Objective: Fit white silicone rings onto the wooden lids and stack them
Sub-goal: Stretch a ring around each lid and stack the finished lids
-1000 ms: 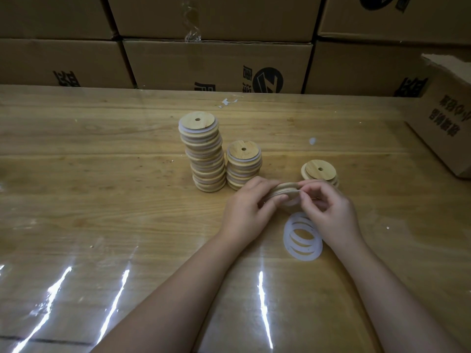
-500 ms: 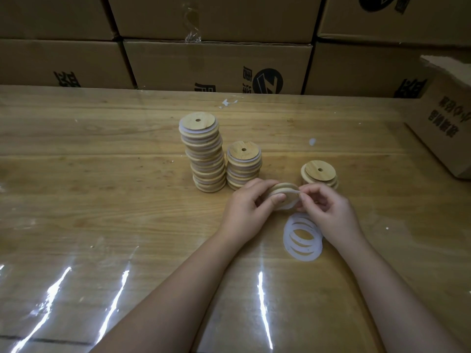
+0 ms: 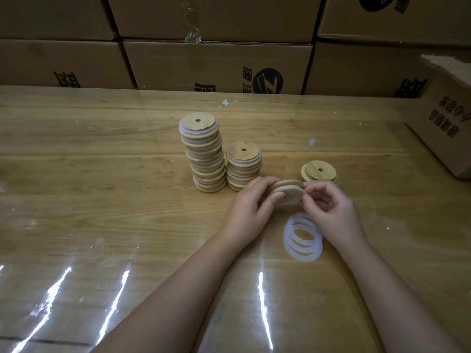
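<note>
My left hand [image 3: 251, 202] grips a round wooden lid [image 3: 288, 191] by its left edge, tilted just above the table. My right hand [image 3: 328, 207] pinches the lid's right edge, where a white silicone ring shows along the rim. A small pile of loose white rings [image 3: 303, 236] lies flat on the table just below my right hand. A tall stack of ringed lids [image 3: 204, 154] stands behind my left hand, with a shorter stack [image 3: 244, 165] next to it. A low pile of bare lids [image 3: 319, 170] sits behind my right hand.
The wooden table [image 3: 102, 187] has a glossy clear cover. Cardboard boxes [image 3: 216, 64] are stacked along its far edge. An open carton [image 3: 443, 123] stands on the table at the right. Small white scraps [image 3: 228, 102] lie near the back.
The lid has tipped a little further toward me between my hands, and my right fingers have shifted along its rim. The stacks and loose rings have not moved.
</note>
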A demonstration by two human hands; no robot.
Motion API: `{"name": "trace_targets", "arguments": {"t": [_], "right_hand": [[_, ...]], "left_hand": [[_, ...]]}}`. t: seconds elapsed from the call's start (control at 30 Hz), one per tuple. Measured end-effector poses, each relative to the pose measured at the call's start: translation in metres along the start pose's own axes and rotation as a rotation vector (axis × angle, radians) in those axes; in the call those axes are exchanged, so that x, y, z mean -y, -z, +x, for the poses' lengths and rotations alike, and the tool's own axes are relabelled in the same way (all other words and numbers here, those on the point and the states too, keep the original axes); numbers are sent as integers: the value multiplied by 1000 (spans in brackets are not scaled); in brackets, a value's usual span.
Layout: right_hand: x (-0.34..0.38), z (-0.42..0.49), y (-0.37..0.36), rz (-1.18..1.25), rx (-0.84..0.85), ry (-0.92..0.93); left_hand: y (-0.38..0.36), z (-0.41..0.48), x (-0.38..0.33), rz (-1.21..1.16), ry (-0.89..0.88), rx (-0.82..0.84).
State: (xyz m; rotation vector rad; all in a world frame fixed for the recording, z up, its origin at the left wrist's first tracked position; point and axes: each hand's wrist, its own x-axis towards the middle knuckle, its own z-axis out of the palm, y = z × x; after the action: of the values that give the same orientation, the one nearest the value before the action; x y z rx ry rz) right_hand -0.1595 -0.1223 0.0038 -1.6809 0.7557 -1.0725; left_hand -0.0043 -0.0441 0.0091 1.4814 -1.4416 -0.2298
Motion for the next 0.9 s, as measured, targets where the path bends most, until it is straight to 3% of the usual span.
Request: {"name": "trace_targets", "arguments": {"t": [0.3,0.73,0.9], "right_hand": [[-1,-1,-3,-238,3,298],[3,0,-3,-117,-14,103],[1,0,-1,-179,2,100]], "left_hand": [[1,-4,-8,230,-57,15],[3,-1,-6,92,-45,3],[4,0,-6,71,-28,32]]}}
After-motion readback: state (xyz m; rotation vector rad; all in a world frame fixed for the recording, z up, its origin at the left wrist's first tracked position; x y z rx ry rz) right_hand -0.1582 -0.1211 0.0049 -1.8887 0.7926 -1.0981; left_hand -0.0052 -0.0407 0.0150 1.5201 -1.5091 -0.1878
